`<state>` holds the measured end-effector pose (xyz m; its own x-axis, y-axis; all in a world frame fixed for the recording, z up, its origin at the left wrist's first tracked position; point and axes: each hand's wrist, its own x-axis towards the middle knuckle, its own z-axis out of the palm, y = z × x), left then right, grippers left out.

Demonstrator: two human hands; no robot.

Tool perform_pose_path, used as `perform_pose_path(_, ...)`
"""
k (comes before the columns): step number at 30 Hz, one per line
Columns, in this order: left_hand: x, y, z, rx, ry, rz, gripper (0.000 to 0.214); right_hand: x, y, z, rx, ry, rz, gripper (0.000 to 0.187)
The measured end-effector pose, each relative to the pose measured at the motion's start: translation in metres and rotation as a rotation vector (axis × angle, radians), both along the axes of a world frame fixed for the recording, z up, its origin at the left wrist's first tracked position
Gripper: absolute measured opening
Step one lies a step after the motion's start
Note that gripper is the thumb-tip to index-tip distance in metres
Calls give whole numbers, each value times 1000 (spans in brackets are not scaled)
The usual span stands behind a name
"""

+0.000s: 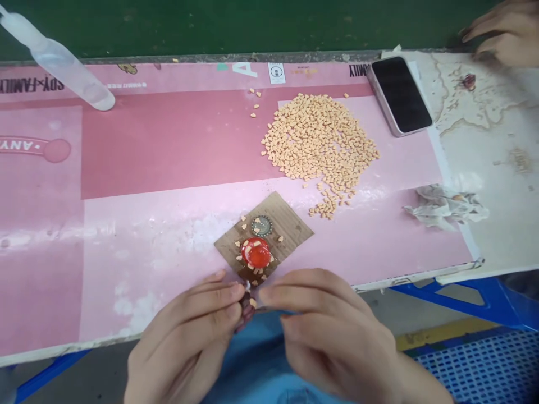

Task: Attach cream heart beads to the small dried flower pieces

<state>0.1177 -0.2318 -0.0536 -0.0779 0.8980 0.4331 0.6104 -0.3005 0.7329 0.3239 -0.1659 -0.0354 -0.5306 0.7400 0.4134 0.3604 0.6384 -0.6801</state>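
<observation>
My left hand (189,331) is closed, thumb and fingers pinching a small dark maroon piece (247,314) with a pale tan bit on it. My right hand (324,325) is close beside that piece, its fingertips pinched together; what they hold, if anything, is too small to make out. Just beyond both hands lies a square of brown cardboard (290,227). On it sit a red cap (257,253) with wet-looking red contents, a metal bottle cap (261,225) and several loose tan bits. Farther off, many tan bits are spread in a pile (320,140).
A translucent squeeze bottle (71,70) lies at the far left. A phone (400,95) and a crumpled tissue (448,206) are on the right. Another person's hand (505,33) rests at the upper right corner. The pink-covered table's (168,235) front edge runs under my hands.
</observation>
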Motion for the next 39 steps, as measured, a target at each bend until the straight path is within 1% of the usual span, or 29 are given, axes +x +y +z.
perform_pose_path(1, -5, 3, 2, 4, 7, -30, 13, 5, 5, -3, 14, 42, -44, 25)
perform_pose_path(3, -18, 14, 7, 24, 32, -70, 12, 15, 16, -11, 42, 134, -207, 29)
perform_pose_path(4, -26, 22, 9, 19, 41, -70, 13, 21, 20, -15, 50, 150, -277, 30)
perform_pose_path(6, -43, 52, 14, -39, 40, -40, 12, 30, 29, -24, 98, 106, -337, 29)
perform_pose_path(7, -51, 74, 15, -86, 31, -11, 8, 34, 32, -28, 137, 56, -339, 27)
perform_pose_path(8, -58, 100, 16, -138, 18, 24, 3, 38, 35, -32, 183, -3, -336, 25)
perform_pose_path(9, -64, 132, 17, -169, 10, 48, 4, 41, 36, -34, 223, -62, -326, 22)
perform_pose_path(11, -72, 203, 15, -221, 4, 120, 12, 44, 36, -36, 268, -153, -285, 19)
perform_pose_path(13, -77, 276, 10, -257, 5, 196, 13, 46, 33, -36, 268, -189, -233, 19)
perform_pose_path(15, -83, 339, 4, -308, 16, 256, 19, 49, 29, -35, 251, -188, -193, 22)
perform_pose_path(16, -86, 363, 1, -325, 29, 293, 23, 52, 28, -35, 246, -182, -188, 24)
perform_pose_path(17, -90, 382, -2, -343, 46, 325, 27, 54, 27, -35, 242, -174, -188, 25)
perform_pose_path(19, -101, 407, -8, -376, 92, 376, 35, 60, 27, -37, 239, -148, -206, 28)
perform_pose_path(21, -112, 417, -15, -409, 150, 396, 39, 64, 28, -42, 223, -117, -227, 29)
perform_pose_path(23, -122, 420, -20, -429, 215, 388, 39, 67, 29, -49, 216, -97, -247, 29)
perform_pose_path(25, -128, 419, -23, -428, 289, 363, 40, 67, 30, -56, 225, -146, -224, 27)
perform_pose_path(28, -131, 418, -24, -406, 404, 319, 40, 61, 31, -63, 297, -287, -191, 23)
perform_pose_path(30, -129, 415, -24, -388, 468, 292, 40, 55, 32, -64, 355, -322, -231, 23)
perform_pose_path(32, -127, 408, -23, -368, 514, 264, 40, 48, 33, -64, 376, -331, -259, 26)
perform_pose_path(34, -124, 395, -20, -342, 544, 235, 39, 43, 35, -62, 386, -336, -266, 28)
perform_pose_path(36, -123, 371, -15, -312, 562, 195, 38, 42, 37, -60, 390, -357, -240, 31)
perform_pose_path(37, -122, 354, -13, -299, 567, 164, 35, 43, 39, -59, 390, -368, -218, 32)
perform_pose_path(39, -119, 311, -10, -283, 568, 77, 28, 46, 43, -56, 391, -390, -156, 33)
